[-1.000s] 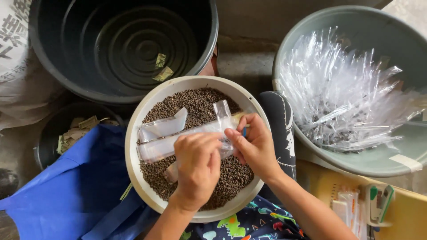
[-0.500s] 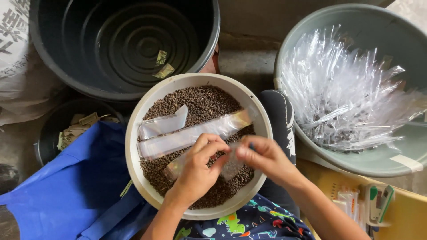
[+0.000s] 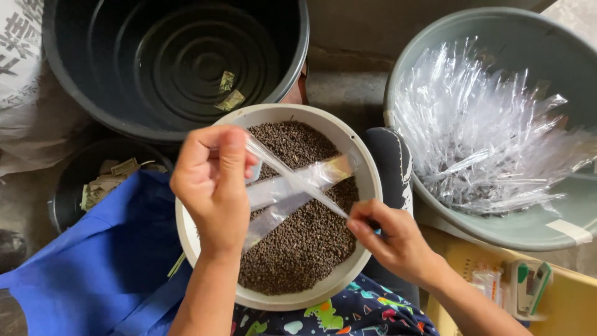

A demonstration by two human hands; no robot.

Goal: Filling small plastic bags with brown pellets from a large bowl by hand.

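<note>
Grey concrete floor (image 3: 348, 93) underneath, crowded with tubs. Far left, a pale printed sack (image 3: 25, 93) slumping against a big dark round tub (image 3: 74, 81), two small scraps of paper lying on its ribbed bottom. Below that, a smaller black container (image 3: 68, 205) with folded paper slips inside, half covered by a blue cloth (image 3: 106, 267).

Centre now: a white bowl (image 3: 367, 180) filled with small dark brown pellets (image 3: 305, 242), resting over a lap in dark cloth with bright cartoon animals. Left hand (image 3: 214, 180) raised above the bowl's left half, fingers closed, pinching the upper end of a narrow clear plastic sleeve (image 3: 298, 186). Sleeve stretched taut on a slant down to the right across the pellets. Right hand (image 3: 395, 239) low at the bowl's right rim, thumb and fingertips nipped tight on the sleeve's lower end. More clear sleeves (image 3: 280, 193) lying loose on the pellets beneath the stretched one.

Just right of the bowl, a dark padded object (image 3: 392, 162), upright beside the rim. Further right, a large grey-green basin (image 3: 516, 230) heaped with a tangle of clear plastic sleeves. Bottom right corner, a yellow tray (image 3: 572, 298) holding a green and white stapler (image 3: 528, 286).
</note>
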